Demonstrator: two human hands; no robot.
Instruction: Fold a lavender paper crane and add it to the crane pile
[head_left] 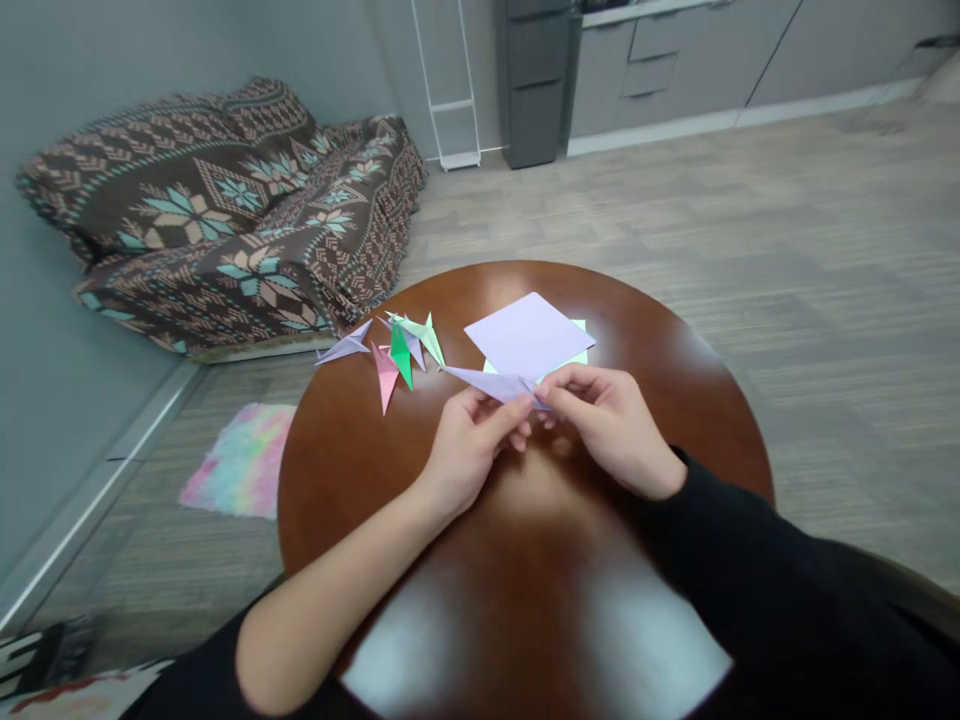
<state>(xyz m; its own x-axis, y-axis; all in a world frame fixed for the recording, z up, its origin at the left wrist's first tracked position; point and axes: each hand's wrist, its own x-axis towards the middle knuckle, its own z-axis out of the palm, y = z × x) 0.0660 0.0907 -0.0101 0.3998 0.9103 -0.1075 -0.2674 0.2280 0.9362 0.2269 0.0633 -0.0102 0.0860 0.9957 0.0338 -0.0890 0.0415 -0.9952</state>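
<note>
Both of my hands grip a folded lavender origami paper [491,382] above the middle of the round table. My left hand [472,440] pinches it from below and the left, thumb on top. On its right end, the thumb and forefinger of my right hand [600,415] are closed; my fingers hide part of the folds. One long pointed end of the paper sticks out to the left. Just beyond lies a stack of square paper, a lavender sheet [531,335] over a pale green sheet [581,345].
Several folded paper cranes lie at the table's far left, among them a pink crane [385,375], a green crane [400,352] and a lavender crane [349,344]. The brown wooden table [675,400] has a rounded edge. A covered sofa [247,220] stands beyond, left.
</note>
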